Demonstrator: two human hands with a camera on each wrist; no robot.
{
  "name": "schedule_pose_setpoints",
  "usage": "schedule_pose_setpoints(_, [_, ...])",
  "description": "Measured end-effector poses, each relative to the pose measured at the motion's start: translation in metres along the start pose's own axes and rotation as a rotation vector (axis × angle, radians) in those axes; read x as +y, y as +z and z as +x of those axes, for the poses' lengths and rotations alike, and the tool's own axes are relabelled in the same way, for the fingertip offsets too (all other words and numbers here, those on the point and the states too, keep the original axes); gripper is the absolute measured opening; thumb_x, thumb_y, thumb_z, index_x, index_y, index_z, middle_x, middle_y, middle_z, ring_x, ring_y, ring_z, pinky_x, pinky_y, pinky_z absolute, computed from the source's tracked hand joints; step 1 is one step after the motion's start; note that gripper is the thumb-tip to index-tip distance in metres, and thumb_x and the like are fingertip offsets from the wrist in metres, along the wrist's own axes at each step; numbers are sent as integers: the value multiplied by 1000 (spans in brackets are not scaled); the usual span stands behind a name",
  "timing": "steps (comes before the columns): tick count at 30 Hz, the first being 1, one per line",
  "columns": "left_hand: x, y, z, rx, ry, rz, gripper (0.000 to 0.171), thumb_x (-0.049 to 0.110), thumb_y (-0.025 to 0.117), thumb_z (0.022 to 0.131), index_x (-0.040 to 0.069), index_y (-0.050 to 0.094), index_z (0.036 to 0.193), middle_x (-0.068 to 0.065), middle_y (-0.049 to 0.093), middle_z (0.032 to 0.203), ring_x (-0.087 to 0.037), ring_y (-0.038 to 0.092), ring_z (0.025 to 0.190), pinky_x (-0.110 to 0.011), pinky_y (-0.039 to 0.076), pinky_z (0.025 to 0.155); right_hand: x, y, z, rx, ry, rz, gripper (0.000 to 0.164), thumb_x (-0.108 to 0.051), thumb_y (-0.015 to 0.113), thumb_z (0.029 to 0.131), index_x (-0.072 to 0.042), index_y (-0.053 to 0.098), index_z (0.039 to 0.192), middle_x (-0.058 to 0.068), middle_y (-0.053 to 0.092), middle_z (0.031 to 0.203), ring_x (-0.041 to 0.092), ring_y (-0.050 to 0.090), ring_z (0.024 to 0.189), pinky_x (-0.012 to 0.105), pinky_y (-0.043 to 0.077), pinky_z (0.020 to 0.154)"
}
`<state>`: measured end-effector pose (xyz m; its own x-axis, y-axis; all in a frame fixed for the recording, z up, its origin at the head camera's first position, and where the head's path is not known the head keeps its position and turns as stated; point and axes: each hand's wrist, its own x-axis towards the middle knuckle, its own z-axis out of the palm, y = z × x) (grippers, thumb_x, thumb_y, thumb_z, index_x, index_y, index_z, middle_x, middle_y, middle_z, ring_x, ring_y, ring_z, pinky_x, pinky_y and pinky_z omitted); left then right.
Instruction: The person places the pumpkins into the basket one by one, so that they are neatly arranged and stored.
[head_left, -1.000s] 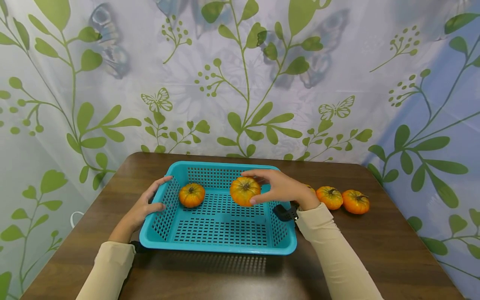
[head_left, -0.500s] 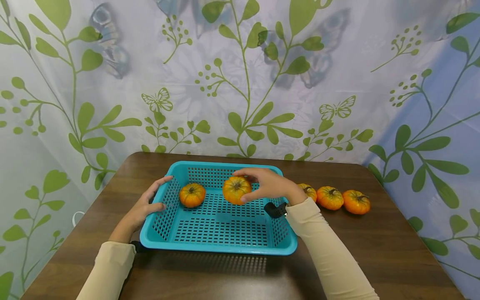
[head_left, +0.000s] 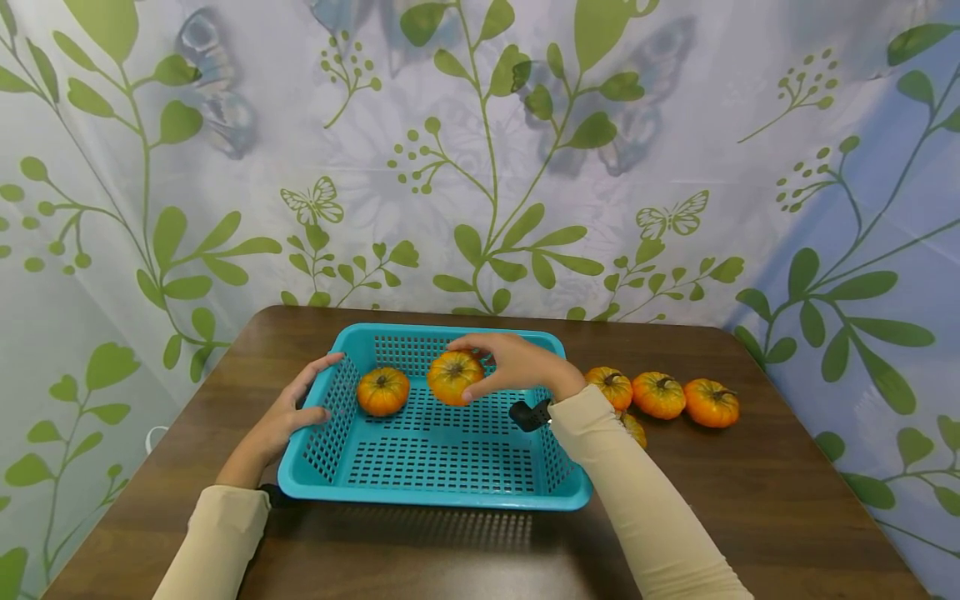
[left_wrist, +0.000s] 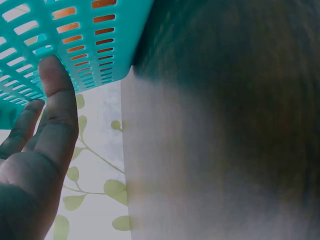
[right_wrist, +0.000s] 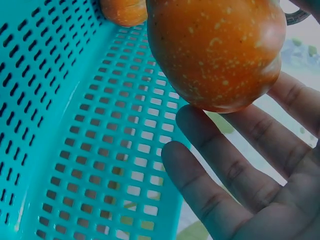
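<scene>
A small orange-yellow pumpkin (head_left: 452, 379) is held up by my right hand (head_left: 517, 367), pinched between thumb and fingers, over the middle of a turquoise plastic basket (head_left: 435, 502). The right wrist view has that pumpkin's underside (right_wrist: 217, 60) close up, with some fingertips touching it. Inside the basket, near its left wall, lies a second pumpkin (head_left: 383, 392). My left hand (head_left: 281, 421) holds the basket's left side, thumb and fingertips over the rim. From below, the left wrist view gives its fingers against the slotted wall (left_wrist: 90, 47).
Outside the basket on the right, several more pumpkins rest on the brown wooden table (head_left: 757, 492): one at the far right (head_left: 712, 403), others toward my right sleeve (head_left: 637, 492), which partly covers one. A printed leaf-pattern curtain (head_left: 480, 167) hangs behind the table.
My right hand has carried its pumpkin leftward across the basket, closer to the pumpkin lying inside. More of the pumpkins on the right have come out from behind the arm. The left hand stays put.
</scene>
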<state>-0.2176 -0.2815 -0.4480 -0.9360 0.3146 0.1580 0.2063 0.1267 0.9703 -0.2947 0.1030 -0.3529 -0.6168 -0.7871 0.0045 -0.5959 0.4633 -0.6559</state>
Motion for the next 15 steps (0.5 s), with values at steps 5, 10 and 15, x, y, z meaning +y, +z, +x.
schedule_pose_setpoints(5, [-1,0,0,-1,2,-3,79,1,56,92,25,37,165,-34,19,168,-59,43,132,-40,60,88,0,1,8,-17,39,8,75,-24,87,93,-4,54,157,13,59,153,31,59,130,52,49,113])
schedule_pose_setpoints(10, [-1,0,-1,-1,3,-5,78,1,56,92,28,38,164,-35,21,166,-58,45,130,-43,61,87,-3,1,16,-37,71,1,76,-25,87,94,-5,53,158,14,58,155,35,59,132,52,49,112])
schedule_pose_setpoints(15, [-1,0,-1,-5,7,-5,78,1,56,92,28,38,164,-35,21,166,-57,46,129,-43,61,87,-6,2,23,-53,101,-9,75,-26,87,93,-7,54,158,14,57,155,36,58,133,48,50,112])
